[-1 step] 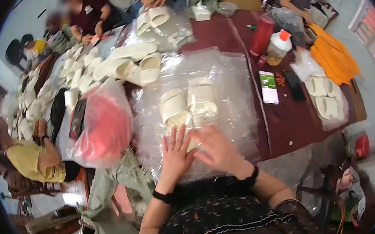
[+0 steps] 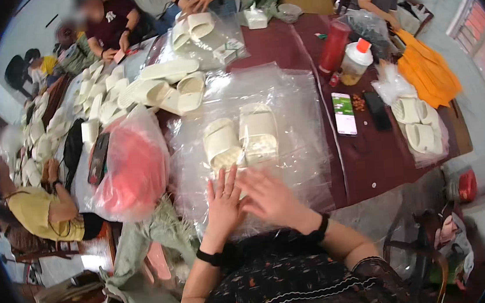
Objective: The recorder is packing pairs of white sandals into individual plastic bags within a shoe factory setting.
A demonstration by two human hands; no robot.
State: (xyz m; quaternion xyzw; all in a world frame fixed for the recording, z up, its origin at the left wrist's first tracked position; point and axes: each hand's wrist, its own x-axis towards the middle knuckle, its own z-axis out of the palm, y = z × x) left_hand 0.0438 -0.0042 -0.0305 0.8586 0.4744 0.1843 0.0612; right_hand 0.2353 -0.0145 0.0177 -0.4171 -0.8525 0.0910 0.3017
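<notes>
A pair of cream slide sandals (image 2: 222,144) lies side by side on a stack of clear plastic bags (image 2: 301,128), with clear film over them. My left hand (image 2: 225,206) rests flat on the plastic at the near end of the left sandal, its fingers spread and holding nothing. Close beside it, my right hand (image 2: 270,198) is smeared by motion but its fingers look stretched out, with nothing visible in them. It is over the plastic just below the right sandal, and its fingers come near my left hand.
Many loose cream sandals (image 2: 169,91) are heaped at the left, behind a plastic bag with pink contents (image 2: 133,168). On the right lie a lit phone (image 2: 345,115), a dark phone (image 2: 376,109), a red flask (image 2: 334,46) and a bottle (image 2: 357,61). Other people work around the table.
My right hand has shifted left, nearer to my left hand. The whole view has moved slightly; the sandals stay on the bags.
</notes>
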